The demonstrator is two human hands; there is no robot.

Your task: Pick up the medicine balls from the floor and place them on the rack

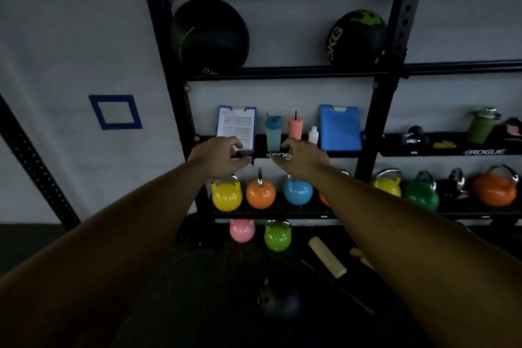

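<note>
Nearest, at six o'clock, a dark ball (279, 301) lies on the black floor, too dim to read. Both arms stretch forward; the left hand (217, 157) and right hand (300, 159) are empty, fingers loosely curled, before the rack (375, 110) tray holding clipboards, a teal shaker (273, 133) and a pink cup (295, 127). Coloured kettlebells sit below. At twelve o'clock, two black medicine balls (210, 35) rest on an upper shelf, one with green markings

Dim room, pale grey wall (70, 37) with blue tape square (115, 112), dark speckled floor (197, 277)
</note>
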